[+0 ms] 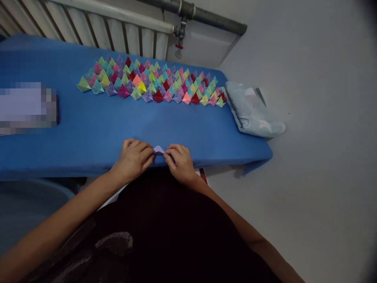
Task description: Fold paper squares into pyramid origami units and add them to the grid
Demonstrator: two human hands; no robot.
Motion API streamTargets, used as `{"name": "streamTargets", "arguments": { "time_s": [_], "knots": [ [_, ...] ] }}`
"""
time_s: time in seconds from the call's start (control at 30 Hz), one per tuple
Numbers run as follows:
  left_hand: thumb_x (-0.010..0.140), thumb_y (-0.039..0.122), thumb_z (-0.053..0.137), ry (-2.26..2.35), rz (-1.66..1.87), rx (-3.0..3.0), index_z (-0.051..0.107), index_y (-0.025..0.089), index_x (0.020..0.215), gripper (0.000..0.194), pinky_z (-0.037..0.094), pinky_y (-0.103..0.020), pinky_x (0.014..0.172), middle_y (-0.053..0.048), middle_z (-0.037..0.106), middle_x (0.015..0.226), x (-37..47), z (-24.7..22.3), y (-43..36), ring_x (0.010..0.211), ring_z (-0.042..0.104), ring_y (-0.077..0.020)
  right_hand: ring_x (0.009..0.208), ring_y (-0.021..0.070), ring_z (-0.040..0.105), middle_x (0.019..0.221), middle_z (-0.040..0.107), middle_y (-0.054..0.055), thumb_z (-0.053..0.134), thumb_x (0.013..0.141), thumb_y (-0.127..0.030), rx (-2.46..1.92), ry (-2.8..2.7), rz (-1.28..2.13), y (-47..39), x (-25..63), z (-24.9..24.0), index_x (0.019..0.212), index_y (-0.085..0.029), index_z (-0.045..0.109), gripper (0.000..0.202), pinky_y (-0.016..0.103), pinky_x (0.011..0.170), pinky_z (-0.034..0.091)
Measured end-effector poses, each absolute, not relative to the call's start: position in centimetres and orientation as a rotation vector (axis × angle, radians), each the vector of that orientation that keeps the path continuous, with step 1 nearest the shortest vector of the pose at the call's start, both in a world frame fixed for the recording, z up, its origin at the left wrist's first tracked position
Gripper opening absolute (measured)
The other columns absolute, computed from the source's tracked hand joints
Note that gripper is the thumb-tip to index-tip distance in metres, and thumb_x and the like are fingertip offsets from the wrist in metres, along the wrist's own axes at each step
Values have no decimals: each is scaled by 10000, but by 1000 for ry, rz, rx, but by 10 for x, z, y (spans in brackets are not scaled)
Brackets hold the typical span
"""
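A small lavender origami boat is held near the front edge of the blue-covered table. My left hand pinches its left tip between thumb and fingers. At the other end, my right hand pinches the right tip, so the folded paper spans the gap between both hands. Its middle rises to a low peak. Farther back stand several rows of folded paper boats in red, pink, yellow, green, turquoise and purple, packed closely together.
A folded grey-blue patterned cloth lies at the table's right end. At the left is a blurred pale object. Behind the table run a white radiator and a pipe with a red-handled valve. A blue tub is below left.
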State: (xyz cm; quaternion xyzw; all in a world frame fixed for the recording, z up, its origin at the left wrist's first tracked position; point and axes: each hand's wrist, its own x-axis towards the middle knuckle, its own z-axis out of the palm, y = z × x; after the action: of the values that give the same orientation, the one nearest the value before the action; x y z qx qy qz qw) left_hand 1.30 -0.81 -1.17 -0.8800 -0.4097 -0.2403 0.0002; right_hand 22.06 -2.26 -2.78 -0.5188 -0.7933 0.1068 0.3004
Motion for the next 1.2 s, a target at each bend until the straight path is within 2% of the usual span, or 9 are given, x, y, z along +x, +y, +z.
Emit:
{"name": "streamTargets", "arguments": {
  "time_s": [0.13, 0.3, 0.47, 0.63, 0.77, 1.2],
  "knots": [
    [1002, 293, 459, -1381, -745, -2776, 714, 230, 900, 282, 394, -442, 878, -62, 746, 960, 15, -10, -5, 881, 623, -231, 1059, 224, 614, 1085, 685, 100, 567, 963, -244, -1407, -2048, 325, -20, 219, -27, 893, -203, 671, 132, 392, 946, 452],
    [989, 344, 465, -1562, -706, -2746, 719, 213, 846, 320, 404, -444, 813, -88, 720, 959, 18, -10, -4, 879, 593, -255, 1073, 225, 617, 1085, 671, 100, 556, 949, -209, -1463, -2048, 358, -17, 217, -23, 853, -207, 657, 139, 399, 951, 463],
    [961, 360, 487, -1772, -728, -2674, 706, 210, 814, 303, 417, -415, 775, -72, 675, 876, 22, -11, -1, 864, 579, -248, 1016, 210, 619, 1031, 668, 82, 553, 934, -198, -1471, -2018, 400, -15, 216, -20, 805, -211, 636, 154, 390, 938, 466],
    [937, 335, 519, -1901, -654, -2712, 689, 199, 793, 261, 421, -433, 802, -73, 671, 883, 25, -6, 4, 896, 611, -263, 951, 204, 613, 969, 663, 74, 554, 945, -226, -1503, -2017, 397, -15, 214, -18, 783, -206, 611, 173, 370, 890, 465],
    [929, 328, 526, -1922, -622, -2745, 685, 193, 786, 253, 421, -440, 825, -65, 671, 873, 25, -4, 7, 886, 629, -257, 930, 209, 590, 963, 657, 76, 545, 945, -235, -1546, -2046, 360, -15, 212, -16, 776, -211, 594, 178, 371, 861, 452],
    [922, 362, 552, -1803, -676, -2665, 654, 203, 724, 275, 446, -421, 754, -55, 650, 786, 23, -15, 11, 785, 607, -232, 902, 197, 569, 940, 639, 65, 568, 913, -214, -1548, -2026, 388, -13, 211, -12, 748, -215, 552, 166, 357, 837, 440]
  ]
}}
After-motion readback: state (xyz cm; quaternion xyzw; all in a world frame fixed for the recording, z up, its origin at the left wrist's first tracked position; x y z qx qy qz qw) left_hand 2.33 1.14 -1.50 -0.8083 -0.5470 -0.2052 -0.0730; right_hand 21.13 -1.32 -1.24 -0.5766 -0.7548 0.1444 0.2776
